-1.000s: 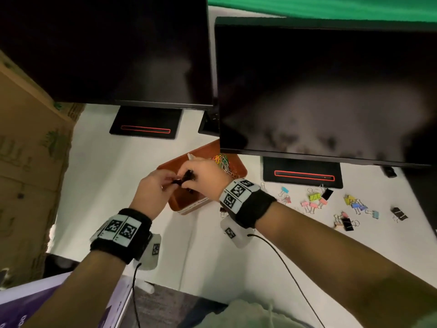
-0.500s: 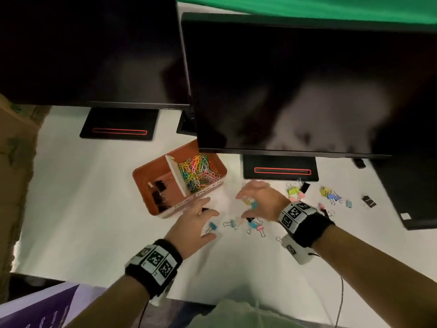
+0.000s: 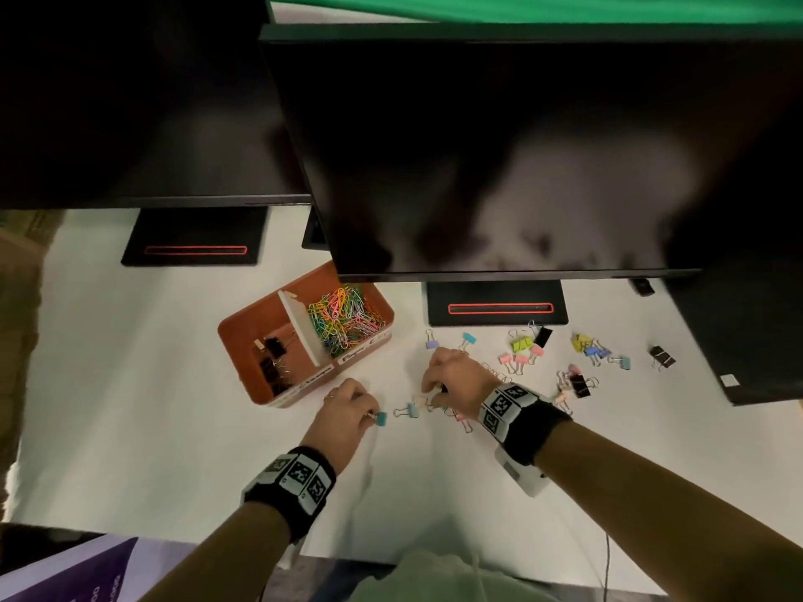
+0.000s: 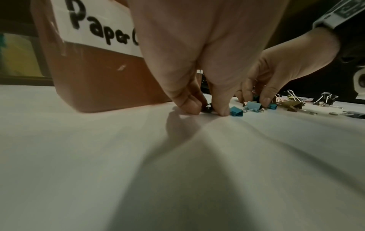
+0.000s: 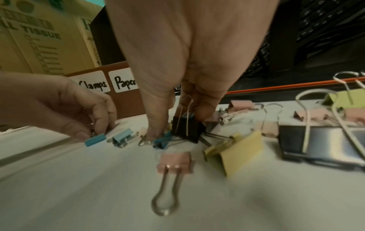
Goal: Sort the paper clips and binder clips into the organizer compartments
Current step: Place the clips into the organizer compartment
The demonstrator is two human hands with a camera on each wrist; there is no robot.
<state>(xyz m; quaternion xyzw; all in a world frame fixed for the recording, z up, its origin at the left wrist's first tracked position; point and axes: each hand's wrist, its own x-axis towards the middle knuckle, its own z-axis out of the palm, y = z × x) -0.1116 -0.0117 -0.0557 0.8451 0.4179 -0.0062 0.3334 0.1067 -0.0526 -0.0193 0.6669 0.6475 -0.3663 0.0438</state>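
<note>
An orange organizer stands on the white table, with black binder clips in its left compartment and coloured paper clips in its right one. Just in front of it, my left hand pinches the wire handles of a teal binder clip, which lies on the table. My right hand is down in a small cluster of clips, its thumb and fingers pinching a black binder clip. A light blue clip lies between my hands. More binder clips are scattered to the right.
Two dark monitors overhang the table, their stands behind the organizer and the clips. A cardboard box is at the left and a black device at the right. Labels on the organizer read "Clamps" and "Paper".
Both hands have left the organizer's left compartment and come down to the table in front of and right of it. Each now pinches a loose binder clip.
</note>
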